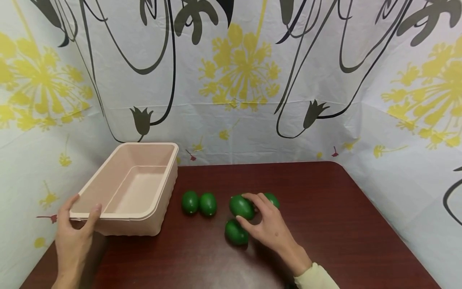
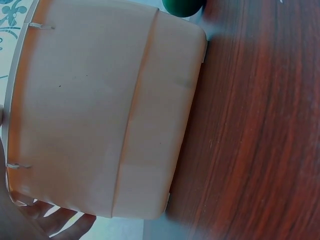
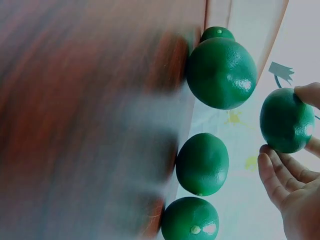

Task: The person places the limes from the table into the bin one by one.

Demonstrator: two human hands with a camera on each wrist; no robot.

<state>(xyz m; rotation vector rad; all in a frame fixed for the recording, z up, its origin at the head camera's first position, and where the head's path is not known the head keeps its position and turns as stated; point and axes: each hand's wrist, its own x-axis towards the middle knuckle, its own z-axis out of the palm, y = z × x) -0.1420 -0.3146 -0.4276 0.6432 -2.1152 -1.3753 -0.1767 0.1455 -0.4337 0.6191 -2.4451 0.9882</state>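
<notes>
My right hand (image 1: 270, 224) holds a green lime (image 1: 241, 207) between thumb and fingers; in the right wrist view that held lime (image 3: 286, 120) is up off the table. Just in front of it lies another lime (image 1: 236, 232), and one more lime (image 1: 272, 199) shows partly behind the hand. To the left, two limes (image 1: 189, 202) sit side by side near the basin. My left hand (image 1: 75, 237) grips the near left corner of a beige plastic basin (image 1: 167, 192), thumb at the front rim. In the left wrist view, its fingers (image 2: 75, 225) show beside the basin's side wall (image 2: 100, 100).
The dark red-brown wooden table (image 1: 325, 241) has a rounded far right corner. A white cloth (image 1: 231, 132) printed with yellow and grey flowers hangs behind it and along both sides. The basin stands at the table's left side, close to the cloth.
</notes>
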